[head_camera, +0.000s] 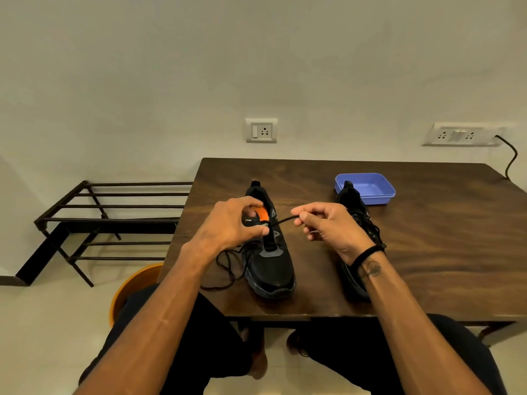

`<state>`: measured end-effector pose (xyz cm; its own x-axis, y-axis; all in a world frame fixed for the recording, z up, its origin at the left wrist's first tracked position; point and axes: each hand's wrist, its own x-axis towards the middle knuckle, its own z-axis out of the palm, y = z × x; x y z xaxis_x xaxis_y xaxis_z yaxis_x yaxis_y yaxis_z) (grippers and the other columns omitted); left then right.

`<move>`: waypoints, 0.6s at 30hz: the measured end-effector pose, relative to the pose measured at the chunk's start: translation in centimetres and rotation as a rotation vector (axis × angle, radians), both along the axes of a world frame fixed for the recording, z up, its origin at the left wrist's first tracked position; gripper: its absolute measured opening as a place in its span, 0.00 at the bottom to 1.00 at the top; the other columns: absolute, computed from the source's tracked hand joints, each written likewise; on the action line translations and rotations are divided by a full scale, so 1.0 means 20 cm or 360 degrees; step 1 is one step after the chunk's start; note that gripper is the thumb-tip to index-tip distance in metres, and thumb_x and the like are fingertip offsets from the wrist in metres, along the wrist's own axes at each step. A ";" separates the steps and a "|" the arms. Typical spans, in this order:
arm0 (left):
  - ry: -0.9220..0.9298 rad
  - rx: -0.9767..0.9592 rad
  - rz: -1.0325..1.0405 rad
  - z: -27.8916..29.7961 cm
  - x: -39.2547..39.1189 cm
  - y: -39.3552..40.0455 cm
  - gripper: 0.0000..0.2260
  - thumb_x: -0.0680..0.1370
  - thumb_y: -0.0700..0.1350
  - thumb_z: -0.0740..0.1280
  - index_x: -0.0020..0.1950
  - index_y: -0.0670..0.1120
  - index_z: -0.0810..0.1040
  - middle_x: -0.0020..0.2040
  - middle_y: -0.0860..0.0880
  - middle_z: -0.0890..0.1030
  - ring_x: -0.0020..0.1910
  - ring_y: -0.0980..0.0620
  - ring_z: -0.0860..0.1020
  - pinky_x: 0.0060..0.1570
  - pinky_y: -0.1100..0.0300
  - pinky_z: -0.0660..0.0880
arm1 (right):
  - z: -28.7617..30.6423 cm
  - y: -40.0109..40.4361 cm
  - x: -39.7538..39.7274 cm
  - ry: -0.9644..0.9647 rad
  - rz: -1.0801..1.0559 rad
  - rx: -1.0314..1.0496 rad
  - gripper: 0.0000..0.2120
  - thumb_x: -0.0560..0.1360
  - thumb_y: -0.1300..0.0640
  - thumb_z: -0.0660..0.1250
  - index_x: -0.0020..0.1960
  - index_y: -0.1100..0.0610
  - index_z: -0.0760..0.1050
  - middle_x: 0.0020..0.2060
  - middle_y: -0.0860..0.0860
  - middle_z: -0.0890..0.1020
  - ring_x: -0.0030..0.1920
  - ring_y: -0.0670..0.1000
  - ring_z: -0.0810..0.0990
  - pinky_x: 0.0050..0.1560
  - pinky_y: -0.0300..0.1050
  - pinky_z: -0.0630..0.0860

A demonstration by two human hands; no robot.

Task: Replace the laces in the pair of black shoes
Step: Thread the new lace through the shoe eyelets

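Two black shoes stand on a dark wooden table [427, 252], toes toward me. My left hand [231, 223] grips the tongue and upper of the left shoe [271, 266], whose orange insole shows. A black lace [281, 220] runs taut from that shoe's eyelets to my right hand [328, 226], which pinches its end between thumb and fingers. The rest of this lace [228, 269] lies loose over the table's left edge. The right shoe [353, 212] stands laced behind my right hand and forearm, partly hidden.
A blue plastic tray [376, 186] sits on the table behind the right shoe. A dark metal shoe rack [108, 220] stands on the floor to the left. An orange stool [134, 286] is under me. Wall sockets and a black cable [510, 158] are behind the table.
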<state>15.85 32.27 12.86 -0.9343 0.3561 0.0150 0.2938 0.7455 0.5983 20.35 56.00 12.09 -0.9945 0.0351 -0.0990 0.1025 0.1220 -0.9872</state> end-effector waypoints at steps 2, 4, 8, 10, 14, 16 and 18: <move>-0.0035 0.0162 -0.0193 0.01 0.03 0.07 0.22 0.73 0.56 0.78 0.66 0.57 0.79 0.54 0.60 0.84 0.51 0.66 0.80 0.50 0.73 0.70 | -0.01 -0.04 0.01 0.0020 0.0127 0.0066 0.06 0.81 0.62 0.69 0.57 0.62 0.81 0.42 0.56 0.87 0.36 0.47 0.79 0.38 0.41 0.78; -0.0106 0.0302 -0.0318 0.01 0.04 0.11 0.16 0.75 0.51 0.78 0.62 0.54 0.84 0.49 0.57 0.87 0.49 0.65 0.83 0.49 0.72 0.76 | -0.02 -0.05 0.01 0.0074 0.0134 0.0133 0.08 0.79 0.60 0.73 0.54 0.64 0.79 0.40 0.57 0.88 0.35 0.49 0.80 0.39 0.42 0.79; 0.0052 0.0289 -0.0231 0.00 0.04 0.11 0.06 0.76 0.47 0.77 0.53 0.53 0.88 0.42 0.57 0.86 0.41 0.61 0.83 0.42 0.72 0.75 | -0.02 -0.03 0.02 0.0228 0.0031 0.0177 0.11 0.76 0.58 0.76 0.49 0.66 0.81 0.38 0.58 0.87 0.35 0.52 0.79 0.38 0.43 0.77; 0.0106 0.0264 -0.0145 0.01 0.03 0.08 0.05 0.76 0.47 0.77 0.51 0.53 0.88 0.40 0.57 0.85 0.39 0.63 0.81 0.39 0.73 0.73 | -0.02 -0.03 0.01 0.0251 -0.0001 0.0185 0.07 0.77 0.59 0.75 0.50 0.63 0.83 0.39 0.57 0.87 0.37 0.52 0.80 0.41 0.45 0.79; 0.0042 0.0316 -0.0162 -0.01 0.03 0.09 0.10 0.76 0.49 0.77 0.57 0.53 0.85 0.41 0.57 0.85 0.40 0.65 0.81 0.41 0.74 0.74 | -0.04 -0.05 0.01 0.0214 0.0095 0.0229 0.04 0.80 0.63 0.70 0.54 0.60 0.83 0.43 0.57 0.88 0.41 0.52 0.85 0.46 0.48 0.82; 0.0066 0.0325 -0.0180 -0.02 0.04 0.11 0.12 0.76 0.50 0.77 0.59 0.54 0.85 0.41 0.57 0.85 0.40 0.63 0.82 0.42 0.72 0.76 | -0.05 -0.08 0.01 0.0202 0.0163 0.0257 0.04 0.82 0.65 0.68 0.55 0.61 0.80 0.43 0.58 0.87 0.43 0.53 0.86 0.46 0.49 0.82; 0.0130 0.0302 -0.0158 -0.03 0.04 0.13 0.09 0.76 0.50 0.77 0.56 0.54 0.87 0.41 0.58 0.85 0.39 0.63 0.81 0.41 0.71 0.76 | -0.05 -0.10 0.01 0.0189 0.0210 0.0237 0.04 0.83 0.66 0.64 0.58 0.62 0.74 0.43 0.61 0.86 0.45 0.55 0.86 0.47 0.52 0.82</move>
